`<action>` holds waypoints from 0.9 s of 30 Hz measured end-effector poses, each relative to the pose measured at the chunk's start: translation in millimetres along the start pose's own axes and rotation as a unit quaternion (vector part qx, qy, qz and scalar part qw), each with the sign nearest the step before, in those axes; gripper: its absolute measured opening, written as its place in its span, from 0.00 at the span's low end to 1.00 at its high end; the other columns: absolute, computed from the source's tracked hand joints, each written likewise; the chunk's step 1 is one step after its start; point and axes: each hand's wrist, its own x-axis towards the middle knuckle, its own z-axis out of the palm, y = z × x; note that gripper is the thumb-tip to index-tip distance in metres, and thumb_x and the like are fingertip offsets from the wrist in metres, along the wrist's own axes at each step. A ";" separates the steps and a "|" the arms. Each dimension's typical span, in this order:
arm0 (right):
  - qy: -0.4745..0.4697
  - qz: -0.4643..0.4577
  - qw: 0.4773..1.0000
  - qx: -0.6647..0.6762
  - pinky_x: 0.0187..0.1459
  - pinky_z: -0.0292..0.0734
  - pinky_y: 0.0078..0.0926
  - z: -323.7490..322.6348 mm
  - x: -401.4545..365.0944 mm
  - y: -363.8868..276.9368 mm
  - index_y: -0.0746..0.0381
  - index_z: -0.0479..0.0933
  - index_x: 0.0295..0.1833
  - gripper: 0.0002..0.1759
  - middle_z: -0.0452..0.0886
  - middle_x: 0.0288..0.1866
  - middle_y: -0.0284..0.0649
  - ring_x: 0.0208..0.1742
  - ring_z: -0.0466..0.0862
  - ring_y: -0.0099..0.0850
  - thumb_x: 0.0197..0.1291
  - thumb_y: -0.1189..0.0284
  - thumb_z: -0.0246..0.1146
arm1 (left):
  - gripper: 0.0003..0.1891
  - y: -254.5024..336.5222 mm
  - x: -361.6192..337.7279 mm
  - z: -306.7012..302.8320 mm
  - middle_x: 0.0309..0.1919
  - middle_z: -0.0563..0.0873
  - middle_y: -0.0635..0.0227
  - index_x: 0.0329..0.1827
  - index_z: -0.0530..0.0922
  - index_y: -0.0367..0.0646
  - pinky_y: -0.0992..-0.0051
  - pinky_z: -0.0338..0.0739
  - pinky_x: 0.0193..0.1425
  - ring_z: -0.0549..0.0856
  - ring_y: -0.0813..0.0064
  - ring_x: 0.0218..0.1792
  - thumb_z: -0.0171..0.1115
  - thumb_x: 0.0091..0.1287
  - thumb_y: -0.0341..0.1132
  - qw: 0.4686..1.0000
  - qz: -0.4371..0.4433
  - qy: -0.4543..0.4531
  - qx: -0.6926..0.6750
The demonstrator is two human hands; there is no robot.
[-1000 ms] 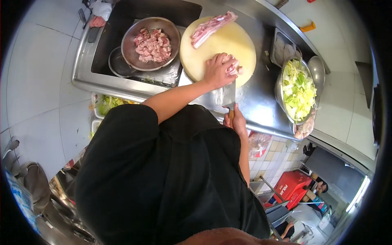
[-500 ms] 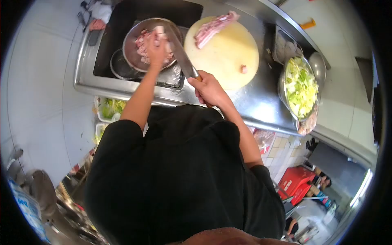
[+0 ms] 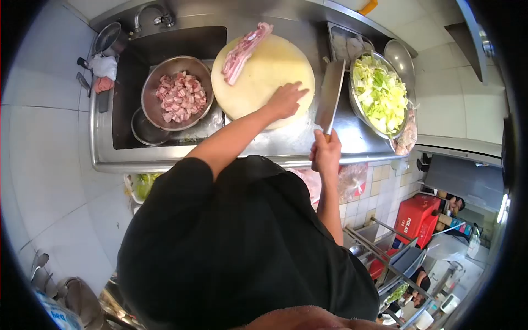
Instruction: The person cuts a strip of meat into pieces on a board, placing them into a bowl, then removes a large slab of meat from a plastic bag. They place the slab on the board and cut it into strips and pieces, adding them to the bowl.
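Note:
My left hand (image 3: 286, 100) reaches over the right part of the round cutting board (image 3: 275, 60), its fingers spread. Whether a small piece lies beneath those fingers is hidden. A long strip of raw meat (image 3: 245, 54) lies at the board's upper left. To the right of the board, my right hand (image 3: 326, 154) grips the handle of a wide cleaver (image 3: 331, 93), its blade pointing away from me. Left of the board, a metal bowl (image 3: 149, 91) holds diced meat (image 3: 181, 97) over the sink.
A bowl of chopped greens (image 3: 379, 93) stands right of the cleaver, beside a metal tray (image 3: 347, 44). The sink (image 3: 129, 110) has a faucet (image 3: 159, 19) behind it. A red crate (image 3: 416, 220) and people are at the lower right.
My left hand has moved from the meat bowl to the board and is empty-looking. My right hand has carried the cleaver to the board's right side. The view has shifted.

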 end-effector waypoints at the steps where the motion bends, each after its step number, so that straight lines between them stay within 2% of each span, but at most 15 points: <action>1: 0.004 0.002 1.000 -0.002 0.17 0.70 0.26 -5.8 2.7 5.5 0.65 0.76 0.50 0.13 0.75 0.20 0.34 0.15 0.74 0.24 0.74 0.66 0.66 | 0.19 -3.2 7.2 3.6 0.62 0.83 0.53 0.58 0.85 0.44 0.53 0.75 0.71 0.79 0.48 0.66 0.67 0.64 0.30 0.999 -0.001 -0.043 0.025; 2: 0.009 0.004 1.000 -0.005 0.17 0.69 0.26 -11.0 5.6 12.9 0.65 0.76 0.50 0.13 0.75 0.20 0.34 0.15 0.74 0.24 0.74 0.66 0.66 | 0.14 -8.9 14.0 5.3 0.57 0.85 0.55 0.52 0.87 0.43 0.53 0.77 0.67 0.81 0.49 0.62 0.67 0.63 0.30 0.995 -0.002 -0.087 0.051; 5: 0.007 0.025 1.000 -0.008 0.16 0.69 0.27 -14.4 11.7 32.4 0.65 0.76 0.50 0.13 0.75 0.20 0.35 0.14 0.74 0.25 0.74 0.65 0.66 | 0.06 -45.5 7.7 7.8 0.45 0.86 0.57 0.41 0.86 0.41 0.55 0.79 0.61 0.84 0.50 0.54 0.66 0.63 0.28 1.000 0.021 0.007 -0.014; 7: -0.012 0.040 0.999 -0.004 0.16 0.69 0.28 -14.4 12.4 43.0 0.66 0.75 0.51 0.14 0.75 0.21 0.35 0.14 0.74 0.25 0.74 0.65 0.66 | 0.05 -43.5 -19.5 -30.7 0.42 0.86 0.55 0.40 0.86 0.40 0.58 0.80 0.59 0.85 0.50 0.51 0.66 0.63 0.27 0.992 -0.014 0.104 -0.064; 8: -0.025 0.053 0.998 -0.007 0.17 0.69 0.28 -12.0 14.3 47.3 0.66 0.75 0.52 0.15 0.75 0.21 0.35 0.14 0.74 0.25 0.73 0.65 0.66 | 0.06 -39.7 -37.9 -60.3 0.41 0.87 0.55 0.41 0.86 0.39 0.59 0.80 0.59 0.85 0.51 0.52 0.67 0.63 0.27 0.989 -0.079 0.104 -0.066; 9: -0.038 0.065 0.997 -0.009 0.17 0.70 0.28 -8.7 16.5 51.6 0.66 0.75 0.52 0.15 0.75 0.21 0.35 0.14 0.74 0.25 0.73 0.65 0.66 | 0.06 -54.4 -57.3 -83.4 0.43 0.87 0.56 0.42 0.87 0.41 0.60 0.81 0.60 0.85 0.51 0.53 0.68 0.63 0.29 0.990 -0.068 0.118 -0.022; 10: -0.052 0.079 0.995 -0.011 0.17 0.70 0.28 -5.3 17.9 55.7 0.66 0.75 0.53 0.15 0.75 0.21 0.35 0.14 0.74 0.26 0.73 0.65 0.66 | 0.07 -57.9 -78.9 -109.0 0.45 0.88 0.57 0.43 0.88 0.41 0.60 0.80 0.62 0.85 0.52 0.54 0.69 0.64 0.30 0.983 -0.133 0.126 -0.010; 14: -0.079 0.096 0.989 -0.078 0.18 0.70 0.28 10.6 22.6 55.3 0.68 0.75 0.56 0.18 0.75 0.22 0.36 0.18 0.77 0.25 0.73 0.65 0.67 | 0.14 -110.7 -136.3 -177.3 0.55 0.88 0.53 0.50 0.88 0.39 0.57 0.78 0.66 0.84 0.50 0.59 0.73 0.64 0.37 0.955 -0.286 0.034 0.074; 15: -0.084 0.075 0.988 -0.104 0.26 0.78 0.36 11.4 25.4 57.8 0.69 0.75 0.58 0.22 0.81 0.26 0.43 0.23 0.83 0.35 0.71 0.63 0.67 | 0.16 -112.9 -134.8 -179.3 0.56 0.87 0.52 0.51 0.88 0.38 0.56 0.78 0.67 0.84 0.49 0.60 0.73 0.64 0.39 0.952 -0.274 0.064 0.123; 17: -0.090 0.031 0.978 -0.185 0.35 0.82 0.41 10.8 39.0 75.7 0.70 0.75 0.62 0.25 0.85 0.31 0.50 0.29 0.87 0.44 0.70 0.61 0.67 | 0.21 -118.7 -125.7 -184.6 0.59 0.86 0.49 0.53 0.88 0.37 0.54 0.77 0.68 0.82 0.47 0.62 0.74 0.64 0.43 0.937 -0.244 0.126 0.217; 20: -0.085 0.002 0.968 -0.237 0.48 0.83 0.46 12.7 49.2 92.2 0.70 0.74 0.66 0.30 0.88 0.39 0.57 0.40 0.89 0.53 0.69 0.60 0.66 | 0.30 -118.1 -60.2 -174.7 0.63 0.84 0.47 0.63 0.83 0.36 0.53 0.76 0.71 0.80 0.45 0.66 0.76 0.63 0.48 0.962 -0.208 0.149 0.098; 21: -0.082 -0.003 0.966 -0.244 0.52 0.82 0.48 13.3 50.8 92.7 0.71 0.74 0.68 0.31 0.88 0.42 0.59 0.44 0.89 0.56 0.68 0.59 0.65 | 0.34 -117.4 -33.7 -166.2 0.64 0.83 0.47 0.67 0.80 0.37 0.53 0.75 0.71 0.80 0.45 0.67 0.76 0.61 0.49 0.963 -0.214 0.120 0.114; 22: -0.087 0.022 0.967 -0.239 0.52 0.82 0.48 13.0 50.1 86.5 0.70 0.74 0.68 0.31 0.88 0.43 0.59 0.45 0.90 0.55 0.69 0.59 0.65 | 0.39 -114.6 -9.4 -156.6 0.66 0.82 0.47 0.72 0.77 0.39 0.54 0.75 0.72 0.79 0.45 0.68 0.77 0.60 0.49 0.962 -0.221 0.093 0.130; 25: -0.098 0.071 0.967 -0.225 0.52 0.83 0.48 11.7 47.8 70.0 0.70 0.73 0.69 0.31 0.89 0.44 0.59 0.46 0.90 0.54 0.69 0.60 0.65 | 0.40 -102.6 35.8 -125.4 0.66 0.81 0.45 0.74 0.74 0.40 0.57 0.77 0.71 0.82 0.46 0.65 0.77 0.59 0.48 0.934 -0.210 0.074 0.279; 27: -0.100 0.078 0.967 -0.220 0.52 0.83 0.47 10.4 47.8 75.1 0.70 0.73 0.70 0.31 0.89 0.45 0.59 0.45 0.90 0.54 0.69 0.59 0.64 | 0.39 -141.2 59.1 -120.4 0.65 0.82 0.47 0.75 0.74 0.40 0.57 0.79 0.69 0.84 0.48 0.64 0.76 0.60 0.44 0.943 -0.253 0.051 0.211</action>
